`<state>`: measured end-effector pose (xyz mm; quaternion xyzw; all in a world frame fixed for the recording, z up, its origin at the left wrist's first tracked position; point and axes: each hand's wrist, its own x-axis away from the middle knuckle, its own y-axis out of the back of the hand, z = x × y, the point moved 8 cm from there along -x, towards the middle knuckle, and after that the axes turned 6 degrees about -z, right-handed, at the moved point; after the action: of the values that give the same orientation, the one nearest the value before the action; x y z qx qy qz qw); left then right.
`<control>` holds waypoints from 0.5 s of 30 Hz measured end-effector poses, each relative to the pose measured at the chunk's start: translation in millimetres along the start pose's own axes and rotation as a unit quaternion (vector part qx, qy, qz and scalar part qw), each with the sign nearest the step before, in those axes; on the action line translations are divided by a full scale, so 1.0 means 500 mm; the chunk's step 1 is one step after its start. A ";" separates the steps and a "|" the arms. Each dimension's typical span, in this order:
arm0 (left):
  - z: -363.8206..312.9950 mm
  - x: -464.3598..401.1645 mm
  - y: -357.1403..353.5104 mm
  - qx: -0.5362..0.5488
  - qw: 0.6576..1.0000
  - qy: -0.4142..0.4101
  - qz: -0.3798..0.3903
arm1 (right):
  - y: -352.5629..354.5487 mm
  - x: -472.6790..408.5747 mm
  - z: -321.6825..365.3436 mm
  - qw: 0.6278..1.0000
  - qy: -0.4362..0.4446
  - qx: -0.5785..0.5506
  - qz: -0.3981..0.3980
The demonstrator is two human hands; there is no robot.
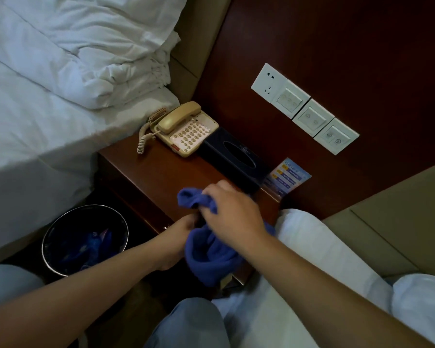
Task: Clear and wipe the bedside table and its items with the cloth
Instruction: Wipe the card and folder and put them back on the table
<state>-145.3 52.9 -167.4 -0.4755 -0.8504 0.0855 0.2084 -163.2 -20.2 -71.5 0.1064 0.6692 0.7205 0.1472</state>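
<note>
Over the bedside table [146, 177], both hands grip the cloth [209, 257]; right hand [234, 209] uppermost.

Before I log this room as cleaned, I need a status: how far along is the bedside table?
Nothing looks cleared yet: the telephone, the dark tissue box and the info card stand on the bedside table. In hand: both the left hand and the right hand grip the blue cloth over the front edge. Left: moving the items and wiping them and the top.
</note>
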 end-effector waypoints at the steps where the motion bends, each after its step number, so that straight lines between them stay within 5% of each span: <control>1: 0.000 0.000 0.000 -0.014 1.000 -0.003 -0.006 | 0.001 0.006 0.017 1.000 0.020 0.003 -0.005; 6: 0.001 0.000 -0.018 0.071 0.996 0.007 0.045 | 0.027 -0.031 -0.131 0.994 -0.097 -0.027 -0.037; 15: 0.028 0.013 -0.011 0.116 0.991 0.055 0.046 | -0.035 -0.011 -0.282 0.945 -0.288 -0.151 0.046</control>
<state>-158.7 55.9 -176.2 -0.4911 -0.7992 0.1666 0.3040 -206.1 -152.6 -100.0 0.3160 0.4758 0.7581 0.3146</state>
